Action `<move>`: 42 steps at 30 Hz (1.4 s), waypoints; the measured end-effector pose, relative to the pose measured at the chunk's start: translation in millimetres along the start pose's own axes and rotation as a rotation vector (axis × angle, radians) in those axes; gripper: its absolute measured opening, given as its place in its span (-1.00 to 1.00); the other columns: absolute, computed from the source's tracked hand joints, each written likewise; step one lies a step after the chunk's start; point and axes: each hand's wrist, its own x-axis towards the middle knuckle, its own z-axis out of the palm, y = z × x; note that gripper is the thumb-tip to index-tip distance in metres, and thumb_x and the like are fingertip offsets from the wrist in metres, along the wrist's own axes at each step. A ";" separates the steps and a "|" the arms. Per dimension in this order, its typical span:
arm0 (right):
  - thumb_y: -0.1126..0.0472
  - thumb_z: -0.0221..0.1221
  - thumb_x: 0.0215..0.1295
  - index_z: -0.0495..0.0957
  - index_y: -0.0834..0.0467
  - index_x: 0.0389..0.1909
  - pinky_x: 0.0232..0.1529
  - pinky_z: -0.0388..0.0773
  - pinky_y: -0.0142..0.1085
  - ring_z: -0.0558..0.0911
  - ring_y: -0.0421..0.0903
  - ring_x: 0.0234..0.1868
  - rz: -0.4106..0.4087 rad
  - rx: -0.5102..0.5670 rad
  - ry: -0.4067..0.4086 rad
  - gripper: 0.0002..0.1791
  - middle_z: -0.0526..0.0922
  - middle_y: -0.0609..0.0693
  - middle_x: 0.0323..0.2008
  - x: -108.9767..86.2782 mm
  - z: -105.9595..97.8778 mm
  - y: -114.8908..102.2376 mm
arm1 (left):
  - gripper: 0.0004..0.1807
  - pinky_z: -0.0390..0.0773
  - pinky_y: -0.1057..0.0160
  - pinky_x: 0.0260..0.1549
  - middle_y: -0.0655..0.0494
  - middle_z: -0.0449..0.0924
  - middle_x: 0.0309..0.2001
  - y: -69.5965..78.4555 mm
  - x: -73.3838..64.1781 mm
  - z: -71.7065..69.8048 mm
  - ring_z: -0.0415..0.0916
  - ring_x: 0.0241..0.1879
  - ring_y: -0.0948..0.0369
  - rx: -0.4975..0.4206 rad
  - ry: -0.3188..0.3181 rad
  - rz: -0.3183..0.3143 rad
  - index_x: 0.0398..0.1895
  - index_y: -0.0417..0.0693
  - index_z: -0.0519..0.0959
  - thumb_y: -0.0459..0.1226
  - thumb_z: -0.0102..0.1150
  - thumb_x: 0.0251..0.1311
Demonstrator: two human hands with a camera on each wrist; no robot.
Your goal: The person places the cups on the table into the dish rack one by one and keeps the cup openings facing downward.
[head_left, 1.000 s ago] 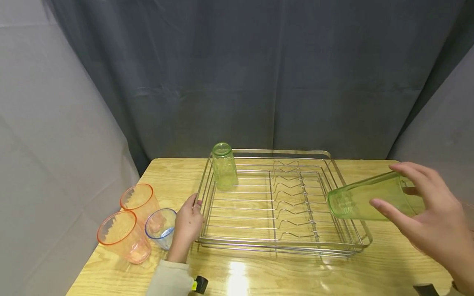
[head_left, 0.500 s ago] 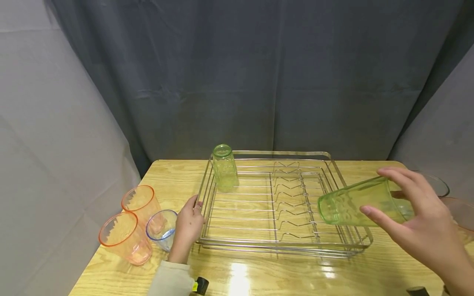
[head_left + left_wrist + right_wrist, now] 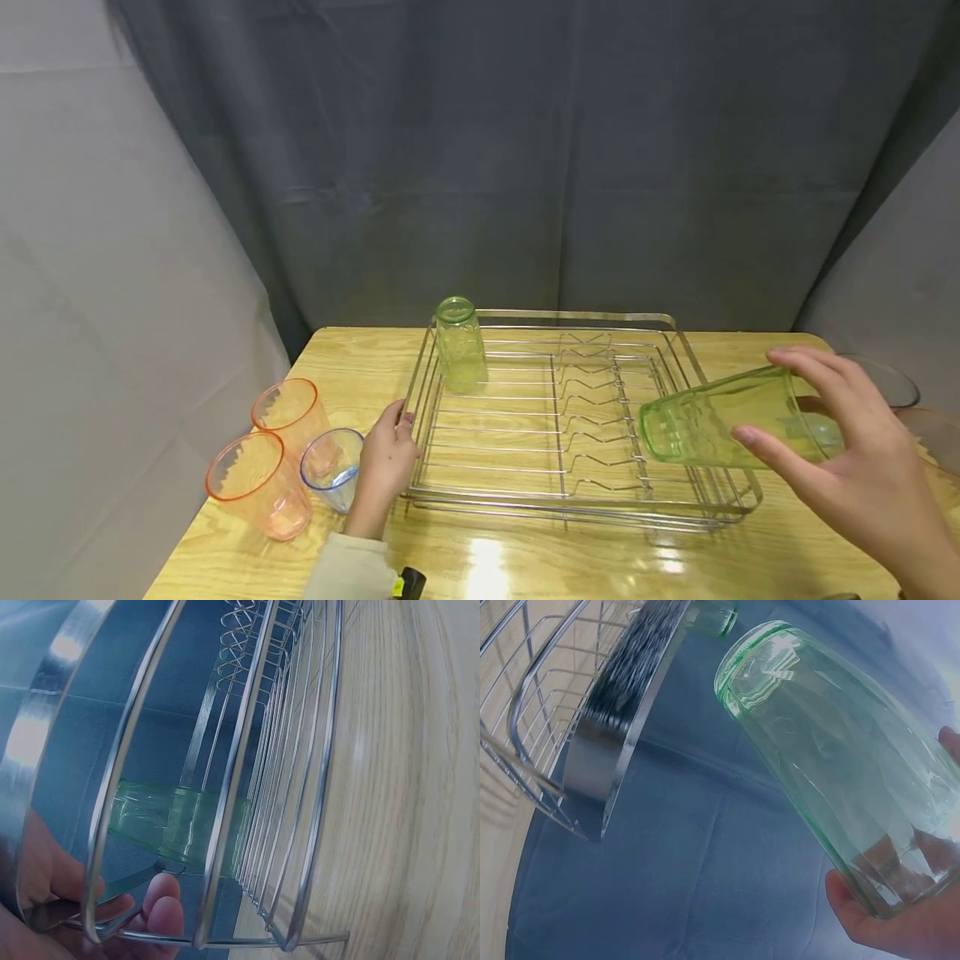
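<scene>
My left hand (image 3: 384, 458) grips the left side of the wire dish rack (image 3: 517, 500), its fingers curled round the rail and bars in the left wrist view. In my right hand (image 3: 862, 450) a green glass tumbler (image 3: 712, 421) lies nearly sideways, held near its wide mouth between thumb and fingers. The tumbler's thick base (image 3: 754, 664) points left and overlaps the rack's right side in the head view. Another green tumbler (image 3: 461, 350) stands upside down in the rack's back left corner, also visible through the bars in the left wrist view.
Two orange-rimmed glasses (image 3: 258, 492) and a blue-rimmed glass (image 3: 330, 475) stand on the wooden table (image 3: 360, 358) left of the rack. Behind my right hand, a dark-rimmed clear glass (image 3: 888, 379) and an orange-tinted one (image 3: 933, 442) are partly hidden. Dark curtain (image 3: 450, 167) hangs behind.
My right hand has brought the green tumbler a little to the left, over the rack's right edge. The left hand keeps its hold on the rack.
</scene>
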 end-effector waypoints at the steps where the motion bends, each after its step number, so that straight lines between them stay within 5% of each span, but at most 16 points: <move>1: 0.41 0.53 -0.24 0.49 0.29 0.24 0.03 0.25 -0.79 0.38 -0.54 0.14 -0.006 0.007 0.000 -0.14 0.39 -0.44 0.22 0.2 0.3 -0.3 | -0.49 0.39 0.38 -0.69 -0.33 0.44 0.31 0.3 -0.1 -0.1 0.62 -0.44 0.05 0.000 -0.002 0.001 0.47 -0.30 0.17 -0.32 -0.32 0.53; 8: 0.39 0.53 -0.20 0.48 0.30 0.25 0.06 0.25 -0.78 0.35 -0.50 0.23 -0.008 0.037 -0.009 -0.16 0.38 -0.42 0.23 -0.1 5.8 -5.1 | -0.49 0.30 0.42 -0.79 -0.31 0.43 0.32 -0.7 -0.8 -0.9 0.53 -0.55 0.09 -0.007 0.004 -0.005 0.47 -0.29 0.17 -0.30 -0.31 0.53; 12: 0.39 0.53 -0.22 0.49 0.29 0.24 0.06 0.24 -0.76 0.35 -0.48 0.25 -0.011 0.056 -0.016 -0.15 0.40 -0.40 0.24 -2.0 13.3 -8.3 | -0.53 0.57 0.28 -0.51 -0.24 0.47 0.27 -2.0 -3.5 1.7 0.64 -0.22 -0.02 0.061 0.078 0.032 0.41 -0.27 0.29 -0.31 -0.22 0.50; 15: 0.42 0.53 -0.26 0.49 0.28 0.24 0.07 0.25 -0.76 0.36 -0.47 0.26 -0.013 0.066 -0.019 -0.13 0.41 -0.37 0.24 -2.1 18.4 -10.4 | -0.56 0.59 0.17 -0.28 -0.19 0.53 0.19 -0.7 -3.9 3.9 0.59 -0.04 -0.01 0.122 0.152 0.086 0.34 -0.25 0.38 -0.31 -0.15 0.48; 20: 0.50 0.51 -0.33 0.48 0.25 0.26 0.08 0.26 -0.76 0.36 -0.48 0.26 -0.001 0.078 -0.037 -0.08 0.41 -0.36 0.24 -0.7 24.6 -14.8 | -0.60 0.56 0.06 -0.25 -0.16 0.56 0.14 4.1 -3.4 5.0 0.59 -0.09 -0.01 0.205 0.229 0.171 0.28 -0.22 0.47 -0.29 -0.08 0.45; 27: 0.54 0.49 -0.33 0.46 0.19 0.30 0.08 0.24 -0.76 0.34 -0.48 0.27 0.018 0.087 -0.053 -0.03 0.40 -0.34 0.26 -0.2 29.7 -20.4 | -0.60 0.49 -0.18 0.11 -0.20 0.50 0.24 7.7 -4.3 4.4 0.46 0.19 -0.17 0.271 0.204 0.211 0.25 -0.24 0.47 -0.31 0.02 0.40; 33: 0.51 0.50 -0.30 0.46 0.20 0.29 0.11 0.25 -0.74 0.36 -0.45 0.27 0.013 0.121 -0.045 -0.06 0.43 -0.29 0.27 -0.5 34.5 -22.7 | -0.60 0.45 -0.11 0.15 -0.16 0.50 0.24 15.0 -8.3 1.4 0.40 0.22 -0.11 0.306 0.231 0.258 0.23 -0.23 0.50 -0.29 0.09 0.36; 38: 0.50 0.51 -0.30 0.46 0.20 0.29 0.14 0.24 -0.72 0.36 -0.43 0.29 0.008 0.141 -0.048 -0.06 0.44 -0.24 0.27 -0.8 37.3 -24.6 | -0.62 0.42 -0.12 0.23 -0.12 0.52 0.22 42.5 -30.6 -0.9 0.35 0.28 -0.09 0.292 0.258 0.385 0.18 -0.20 0.54 -0.30 0.15 0.32; 42: 0.49 0.51 -0.31 0.46 0.22 0.28 0.14 0.22 -0.70 0.36 -0.43 0.30 0.003 0.151 -0.042 -0.07 0.45 -0.25 0.27 -0.9 38.9 -25.7 | -0.57 0.45 -0.09 0.25 -0.05 0.55 0.19 67.1 -48.3 3.2 0.41 0.27 -0.01 0.193 0.232 0.607 0.17 -0.15 0.55 -0.32 0.26 0.22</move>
